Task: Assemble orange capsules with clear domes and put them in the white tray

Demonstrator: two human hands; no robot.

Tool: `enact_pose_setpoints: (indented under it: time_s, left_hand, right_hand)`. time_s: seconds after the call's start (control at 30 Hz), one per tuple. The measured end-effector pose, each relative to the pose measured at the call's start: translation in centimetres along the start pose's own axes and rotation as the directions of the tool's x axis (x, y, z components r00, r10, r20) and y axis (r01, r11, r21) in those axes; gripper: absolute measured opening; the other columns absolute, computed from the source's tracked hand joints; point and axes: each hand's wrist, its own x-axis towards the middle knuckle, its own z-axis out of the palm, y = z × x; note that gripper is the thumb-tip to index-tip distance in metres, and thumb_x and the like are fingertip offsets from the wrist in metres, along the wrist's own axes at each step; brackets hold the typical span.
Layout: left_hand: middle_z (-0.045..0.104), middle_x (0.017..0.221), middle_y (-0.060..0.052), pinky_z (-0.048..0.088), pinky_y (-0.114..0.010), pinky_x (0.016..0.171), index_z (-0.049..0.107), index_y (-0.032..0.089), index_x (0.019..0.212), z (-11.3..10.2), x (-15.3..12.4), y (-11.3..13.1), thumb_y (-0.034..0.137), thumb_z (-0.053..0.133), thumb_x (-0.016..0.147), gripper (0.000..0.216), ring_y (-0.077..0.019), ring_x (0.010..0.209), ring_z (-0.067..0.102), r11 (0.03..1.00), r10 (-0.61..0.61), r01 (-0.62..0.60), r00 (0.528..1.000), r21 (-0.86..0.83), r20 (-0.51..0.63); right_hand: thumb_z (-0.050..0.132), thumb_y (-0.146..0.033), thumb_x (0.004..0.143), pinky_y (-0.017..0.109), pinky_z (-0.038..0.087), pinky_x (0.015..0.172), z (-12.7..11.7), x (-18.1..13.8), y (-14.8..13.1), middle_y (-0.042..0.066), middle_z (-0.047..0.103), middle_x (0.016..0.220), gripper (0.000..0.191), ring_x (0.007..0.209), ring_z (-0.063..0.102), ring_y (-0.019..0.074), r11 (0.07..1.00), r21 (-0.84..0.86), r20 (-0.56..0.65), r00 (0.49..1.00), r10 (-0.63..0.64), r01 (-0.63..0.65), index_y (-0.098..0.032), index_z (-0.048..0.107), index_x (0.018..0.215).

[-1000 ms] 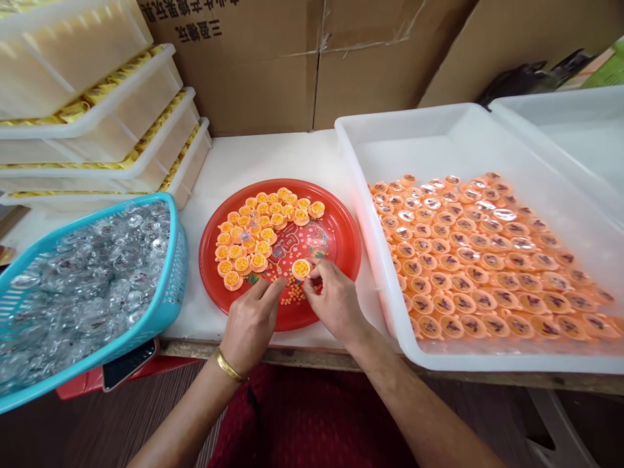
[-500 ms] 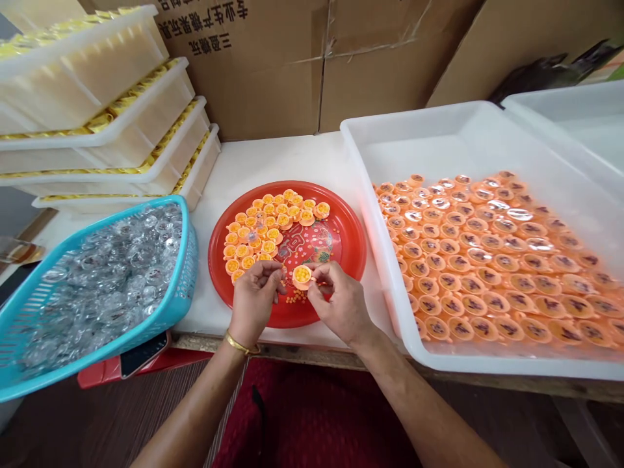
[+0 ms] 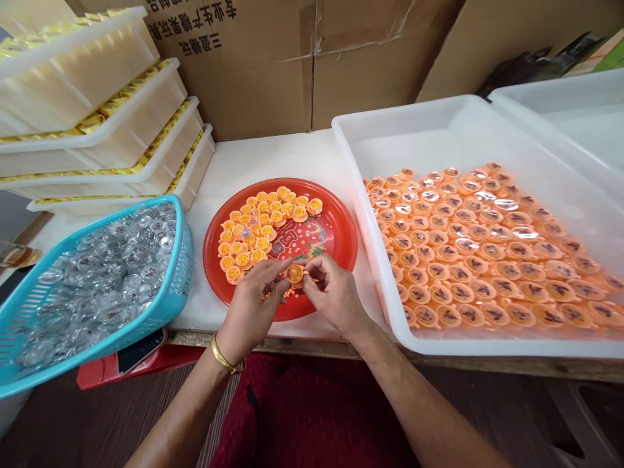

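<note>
Over the front part of the red round tray, a small orange toy teacup is held between my two hands. My right hand pinches it from the right, thumb and fingertips closed at its handle side. From the left, the fingers of my left hand are closed against its rim. Whether a clear lid is on this cup I cannot tell. On the tray's left and back lie several orange toy cups filled with small yellow candies. Loose yellow pellets lie partly hidden under my hands.
To the left stands a blue basket of clear plastic lids. Behind it rise stacked white bins with yellow contents. On the right, a large white bin holds rows of covered orange cups. Cardboard boxes line the back.
My left hand has moved right and its fingers now meet the cup, which was held by my right hand alone. The view has shifted slightly.
</note>
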Motion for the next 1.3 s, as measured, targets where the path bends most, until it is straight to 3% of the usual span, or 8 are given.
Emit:
enact_pose_setpoints:
  time_s: [0.1,0.3,0.5,0.7,1.07,1.3]
  left_hand:
    - [0.062,0.099,-0.005,0.053,-0.022,0.058,0.072,0.023,0.104,-0.1,0.2,-0.1,0.026,0.067,0.08,0.025,-0.0083,0.064,0.06,0.978,-0.085,0.089,0.996,-0.188,0.026]
    - [0.067,0.076,-0.001,0.054,-0.023,0.061,0.071,0.018,0.099,1.0,0.4,-0.2,0.027,0.075,0.072,0.029,-0.011,0.06,0.064,0.857,-0.291,0.254,0.957,-0.449,-0.015]
    - [0.067,0.08,0.0,0.05,-0.016,0.057,0.07,0.017,0.089,1.4,0.7,-0.9,0.019,0.079,0.066,0.024,-0.0077,0.063,0.062,0.571,-0.39,0.235,0.921,-0.787,-0.008]
    - [0.066,0.076,0.0,0.048,-0.014,0.056,0.071,0.018,0.091,1.0,1.1,-1.2,0.019,0.077,0.07,0.022,-0.0077,0.068,0.062,0.431,-0.41,0.281,0.908,-0.857,0.091]
    - [0.064,0.075,0.0,0.048,-0.014,0.056,0.068,0.014,0.088,1.5,1.1,0.0,0.02,0.078,0.068,0.023,-0.0068,0.066,0.061,0.426,-0.484,0.317,0.871,-0.848,0.083]
    - [0.065,0.077,0.001,0.05,-0.019,0.054,0.065,0.013,0.084,3.1,1.3,0.5,0.023,0.081,0.062,0.029,-0.008,0.06,0.062,0.587,-0.488,0.252,0.869,-0.769,-0.088]
  right_hand:
    - [0.054,-0.02,0.081,0.023,0.054,0.054,0.0,-0.1,-0.1,0.005,0.069,0.085,0.006,0.064,0.067,0.0134,1.0,-0.007,0.005,1.0,0.0,0.0,-0.021,0.049,0.078]
    - [0.053,-0.017,0.079,0.023,0.056,0.056,-0.1,0.0,-0.2,0.004,0.069,0.086,0.005,0.067,0.067,0.0134,0.999,0.053,-0.011,1.0,0.006,-0.005,-0.021,0.05,0.079]
    - [0.054,-0.016,0.08,0.024,0.056,0.061,-0.1,0.3,-0.2,0.008,0.071,0.1,0.005,0.079,0.07,0.0157,0.996,0.084,-0.049,0.999,-0.015,0.02,-0.02,0.051,0.081]
    - [0.053,-0.016,0.081,0.025,0.056,0.062,-0.2,0.4,-0.2,0.007,0.071,0.1,0.005,0.074,0.069,0.0145,0.996,0.081,-0.067,0.997,-0.027,0.032,-0.021,0.051,0.082]
    - [0.054,-0.017,0.082,0.028,0.059,0.067,-0.1,0.4,0.1,0.007,0.071,0.099,0.005,0.077,0.07,0.016,0.999,0.041,-0.108,0.994,-0.029,0.034,-0.021,0.052,0.083]
    - [0.053,-0.017,0.083,0.031,0.06,0.073,0.0,0.3,0.3,0.008,0.07,0.104,0.005,0.086,0.07,0.0181,0.995,-0.059,-0.126,0.988,-0.093,0.086,-0.022,0.053,0.083]
